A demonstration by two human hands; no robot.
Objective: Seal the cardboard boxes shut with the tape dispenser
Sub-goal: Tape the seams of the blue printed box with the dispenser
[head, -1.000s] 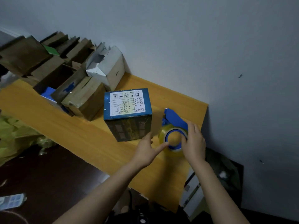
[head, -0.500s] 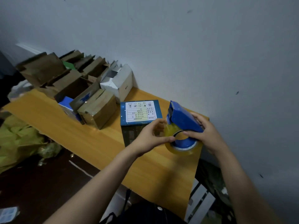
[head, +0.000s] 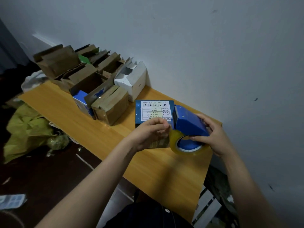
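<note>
R hand [head: 212,135] grips tape dispenser [head: 189,122] beside blue box [head: 154,109]; L hand [head: 153,132] curled, prob. pinching tape [head: 175,139] end.

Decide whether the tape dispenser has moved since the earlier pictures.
Yes. The tape dispenser has risen off the table, up to the top edge of the blue box.

The white label [head: 154,110] on the blue box [head: 137,112] at frame centre reads, upside down, "57×40" and "57×30". Its other print is too small to read.
</note>
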